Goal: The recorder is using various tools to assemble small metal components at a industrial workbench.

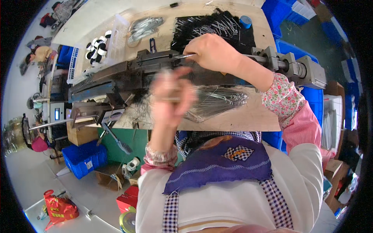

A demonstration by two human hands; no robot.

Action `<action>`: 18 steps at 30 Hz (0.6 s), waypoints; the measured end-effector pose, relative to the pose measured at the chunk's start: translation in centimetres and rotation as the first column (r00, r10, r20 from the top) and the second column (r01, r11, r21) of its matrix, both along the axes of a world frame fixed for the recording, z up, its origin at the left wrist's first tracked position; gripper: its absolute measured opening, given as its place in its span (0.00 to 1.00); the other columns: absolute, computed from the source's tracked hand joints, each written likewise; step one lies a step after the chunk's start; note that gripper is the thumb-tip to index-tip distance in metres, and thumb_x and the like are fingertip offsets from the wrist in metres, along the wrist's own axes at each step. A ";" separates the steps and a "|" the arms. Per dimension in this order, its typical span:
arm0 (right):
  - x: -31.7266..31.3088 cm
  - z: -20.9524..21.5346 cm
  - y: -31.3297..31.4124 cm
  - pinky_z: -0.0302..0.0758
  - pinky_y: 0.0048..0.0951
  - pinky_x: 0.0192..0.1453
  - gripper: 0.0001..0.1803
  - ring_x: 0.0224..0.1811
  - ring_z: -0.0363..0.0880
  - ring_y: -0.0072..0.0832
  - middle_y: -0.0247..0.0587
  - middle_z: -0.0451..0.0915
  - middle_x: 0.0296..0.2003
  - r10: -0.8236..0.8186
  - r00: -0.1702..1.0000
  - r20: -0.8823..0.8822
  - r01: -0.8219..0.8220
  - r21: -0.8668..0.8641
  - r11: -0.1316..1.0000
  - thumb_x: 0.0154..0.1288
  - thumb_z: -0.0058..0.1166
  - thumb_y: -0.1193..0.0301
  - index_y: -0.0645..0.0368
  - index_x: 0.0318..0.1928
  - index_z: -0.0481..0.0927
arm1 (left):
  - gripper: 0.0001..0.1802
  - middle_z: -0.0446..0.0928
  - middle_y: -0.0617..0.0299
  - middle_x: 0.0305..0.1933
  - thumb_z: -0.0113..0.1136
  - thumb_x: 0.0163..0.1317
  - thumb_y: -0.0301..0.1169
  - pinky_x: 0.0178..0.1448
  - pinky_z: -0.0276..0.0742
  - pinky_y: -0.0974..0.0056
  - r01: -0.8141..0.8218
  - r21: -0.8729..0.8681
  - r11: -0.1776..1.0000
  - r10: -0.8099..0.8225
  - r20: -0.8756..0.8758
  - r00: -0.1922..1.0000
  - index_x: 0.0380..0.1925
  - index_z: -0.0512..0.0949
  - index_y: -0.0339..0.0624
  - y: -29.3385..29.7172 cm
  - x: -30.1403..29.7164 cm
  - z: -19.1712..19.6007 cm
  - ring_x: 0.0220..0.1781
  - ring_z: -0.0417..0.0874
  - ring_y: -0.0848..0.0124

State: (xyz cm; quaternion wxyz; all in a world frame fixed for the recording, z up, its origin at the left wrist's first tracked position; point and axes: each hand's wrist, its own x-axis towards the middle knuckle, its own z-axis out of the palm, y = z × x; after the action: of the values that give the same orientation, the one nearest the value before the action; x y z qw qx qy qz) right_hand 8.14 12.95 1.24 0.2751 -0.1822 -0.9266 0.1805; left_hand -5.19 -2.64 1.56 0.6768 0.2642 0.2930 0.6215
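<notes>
My right hand (213, 54) is closed, its fingers pinching a thin metal rod (189, 56) over the middle of a long dark metal machine (134, 72). The rod's other end lies at the machine's clamp. My left hand (173, 95) is smeared by motion in front of the machine, so its fingers and anything in them cannot be made out. Beside it on the wooden table (260, 112) lies a bundle of thin bent wires (223, 99). Behind my right hand, many metal pins (225, 25) lie on a black cloth (248, 39).
A clear plastic bin (114, 40) with black-and-white rolls (97, 48) stands at the left. Near it are a bag of metal pieces (145, 28) and a small blue tool (152, 45). A blue cap (245, 21) sits by the cloth. Blue crates (83, 159) stand on the floor.
</notes>
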 end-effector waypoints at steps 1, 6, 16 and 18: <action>-0.5 0.0 -0.1 0.77 0.44 0.40 0.06 0.36 0.80 0.46 0.47 0.80 0.27 0.039 0.999 0.008 -0.039 -0.007 0.999 0.53 0.58 0.70 0.58 0.29 0.81 | 0.21 0.75 0.63 0.19 0.55 0.66 0.42 0.17 0.62 0.72 -0.246 -0.188 0.951 0.080 -0.618 0.782 0.46 0.71 0.32 -0.2 3.3 -0.7 0.13 0.68 0.78; 0.7 1.8 -2.1 0.78 0.40 0.39 0.07 0.36 0.81 0.42 0.45 0.80 0.35 -0.076 0.996 0.044 0.063 0.242 0.968 0.54 0.55 0.74 0.57 0.36 0.80 | 0.18 0.76 0.63 0.20 0.62 0.62 0.38 0.20 0.65 0.71 -0.128 0.002 0.992 0.085 -0.757 0.648 0.40 0.73 0.33 -0.8 0.0 -5.0 0.15 0.71 0.79; 5.4 -7.0 -2.1 0.78 0.46 0.37 0.14 0.34 0.81 0.51 0.54 0.79 0.36 -0.560 0.749 0.355 0.538 0.169 0.826 0.66 0.50 0.66 0.65 0.42 0.68 | 0.18 0.72 0.65 0.18 0.54 0.68 0.39 0.15 0.48 0.72 -0.739 -0.250 0.625 0.616 -0.424 0.664 0.35 0.81 0.32 -7.3 -12.2 -7.8 0.11 0.58 0.81; 5.3 -6.4 -1.7 0.78 0.46 0.37 0.15 0.34 0.81 0.51 0.54 0.79 0.35 -0.531 0.731 0.429 0.548 0.096 0.831 0.67 0.50 0.64 0.65 0.42 0.68 | 0.16 0.69 0.68 0.18 0.52 0.69 0.37 0.16 0.48 0.71 -0.730 -0.252 0.636 0.625 -0.387 0.678 0.33 0.79 0.34 -7.1 -11.8 -8.0 0.12 0.57 0.81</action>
State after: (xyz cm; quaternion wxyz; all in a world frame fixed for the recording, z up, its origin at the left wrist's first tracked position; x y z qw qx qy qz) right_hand 13.41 11.23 -5.19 0.0967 -0.4837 -0.8675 0.0643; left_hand -16.97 -9.78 -6.41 0.3831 0.0748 0.5747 0.7193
